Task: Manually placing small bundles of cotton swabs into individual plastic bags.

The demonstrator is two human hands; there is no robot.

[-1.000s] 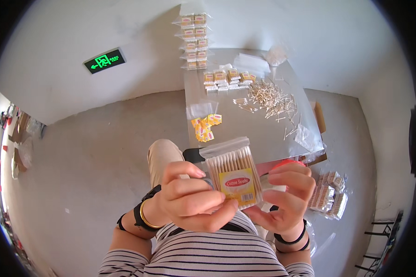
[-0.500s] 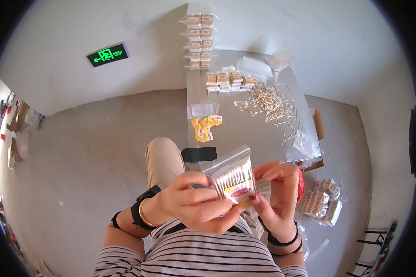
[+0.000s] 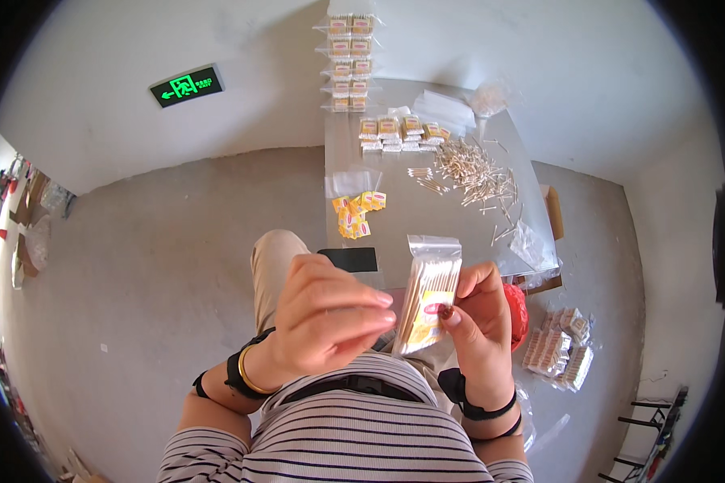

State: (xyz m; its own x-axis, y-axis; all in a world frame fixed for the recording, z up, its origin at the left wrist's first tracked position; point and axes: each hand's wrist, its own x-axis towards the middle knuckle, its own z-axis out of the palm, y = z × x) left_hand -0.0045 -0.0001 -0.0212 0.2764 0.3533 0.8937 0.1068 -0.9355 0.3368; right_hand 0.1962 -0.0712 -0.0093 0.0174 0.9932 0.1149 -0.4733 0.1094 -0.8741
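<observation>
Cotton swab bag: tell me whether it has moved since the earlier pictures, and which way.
Yes: the cotton swab bag has shifted to the right, judged against the yellow label cards lying on the metal table.

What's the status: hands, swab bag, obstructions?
Right fingers pinching filled swab bag by its right side. Left fingers empty, just off its left edge. Nothing visible blocking it.

The grey worktop bears a tall stack of packs at far left. Nearer sit shorter piles, with swabs heaped to their right. Left, yellow labels lie just nearer than clear bags; a black slab lies at the near left edge. On the floor at right rest wrapped bundles.
</observation>
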